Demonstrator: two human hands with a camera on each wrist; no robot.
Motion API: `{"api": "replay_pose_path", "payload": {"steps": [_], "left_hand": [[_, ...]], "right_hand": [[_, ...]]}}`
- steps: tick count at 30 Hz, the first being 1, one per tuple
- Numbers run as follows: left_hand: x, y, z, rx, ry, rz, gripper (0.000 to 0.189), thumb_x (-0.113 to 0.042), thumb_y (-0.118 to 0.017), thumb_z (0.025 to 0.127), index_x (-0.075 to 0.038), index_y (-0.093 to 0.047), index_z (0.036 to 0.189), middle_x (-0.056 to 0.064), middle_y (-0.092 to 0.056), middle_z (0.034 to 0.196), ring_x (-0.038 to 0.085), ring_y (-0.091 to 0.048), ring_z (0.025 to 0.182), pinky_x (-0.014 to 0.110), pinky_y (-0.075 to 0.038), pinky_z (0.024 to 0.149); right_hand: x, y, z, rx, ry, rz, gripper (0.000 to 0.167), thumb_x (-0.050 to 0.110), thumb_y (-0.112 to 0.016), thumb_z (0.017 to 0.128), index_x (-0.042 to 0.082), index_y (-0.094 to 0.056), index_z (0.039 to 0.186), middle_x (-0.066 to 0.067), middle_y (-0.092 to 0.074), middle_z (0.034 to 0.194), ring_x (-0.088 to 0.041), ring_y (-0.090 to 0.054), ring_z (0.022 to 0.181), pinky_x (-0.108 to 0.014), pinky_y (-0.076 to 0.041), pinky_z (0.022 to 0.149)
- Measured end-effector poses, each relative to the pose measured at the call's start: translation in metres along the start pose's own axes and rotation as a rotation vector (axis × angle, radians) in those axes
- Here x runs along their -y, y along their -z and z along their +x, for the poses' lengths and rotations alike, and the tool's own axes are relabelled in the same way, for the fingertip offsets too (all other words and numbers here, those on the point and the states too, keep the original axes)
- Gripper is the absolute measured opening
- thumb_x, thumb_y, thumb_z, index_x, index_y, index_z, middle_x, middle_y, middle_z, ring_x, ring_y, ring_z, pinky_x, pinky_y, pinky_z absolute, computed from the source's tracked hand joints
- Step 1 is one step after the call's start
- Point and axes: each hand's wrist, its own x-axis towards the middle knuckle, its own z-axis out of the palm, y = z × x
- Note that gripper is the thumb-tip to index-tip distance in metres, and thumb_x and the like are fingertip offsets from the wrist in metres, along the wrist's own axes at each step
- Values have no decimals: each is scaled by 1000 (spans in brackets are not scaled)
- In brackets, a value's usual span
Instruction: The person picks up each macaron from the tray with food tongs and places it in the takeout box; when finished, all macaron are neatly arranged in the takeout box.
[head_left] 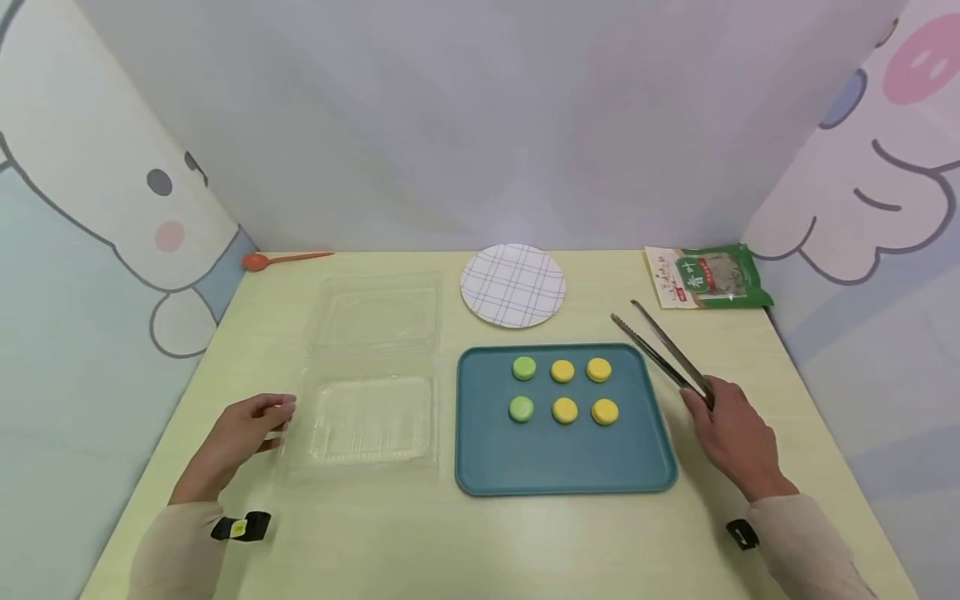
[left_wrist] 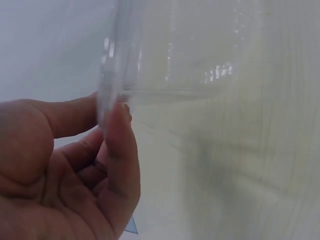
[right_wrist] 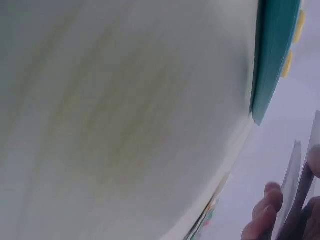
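Observation:
A clear plastic clamshell box lies unfolded on the left of the table, its lid towards the back. My left hand pinches the box's left edge between thumb and fingers, which the left wrist view shows close up at the box rim. In my right hand I hold metal tongs, their tips apart and pointing to the back left, with nothing between them. Several green macarons and yellow macarons sit in two rows on a blue tray, left of the tongs.
Behind the tray lies a round white plate with a blue grid. A green and white food packet is at the back right. An orange spoon rests at the back left corner. Walls border the table's back and both sides.

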Motion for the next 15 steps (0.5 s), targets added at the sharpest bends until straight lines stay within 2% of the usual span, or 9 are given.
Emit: {"api": "replay_pose_path", "payload": {"steps": [2,6,9,15], "left_hand": [[1,0,1,-8,-8,-1,56,-35,-54,106,8,-47,142,18,-59,110,21,-57,96,27,-56,76],[2,-1,3,-18,-3,-14,55,-33,-55,106,8,-47,142,15,-59,110,19,-57,93,27,-56,74],[3,-1,5,-20,5,-26,55,-33,-55,106,7,-46,143,13,-59,110,16,-56,92,27,-55,74],[3,-1,6,-19,15,-52,55,-33,-55,106,7,-46,143,11,-59,109,14,-56,91,27,-55,74]], "right_hand": [[-2,0,-3,-13,42,-30,49,45,-47,106,-2,-55,117,-17,-56,94,-28,-56,72,-42,-40,52],[-9,0,-9,-18,142,-95,44,39,-56,104,-1,-56,123,-15,-62,93,-23,-58,65,-42,-42,47],[-13,0,-14,-31,212,-148,38,34,-64,101,1,-57,120,-11,-62,89,-19,-55,59,-38,-40,44],[-15,-2,-19,-71,294,-192,32,29,-71,96,7,-60,115,-8,-64,91,-15,-54,56,-35,-37,41]]}}
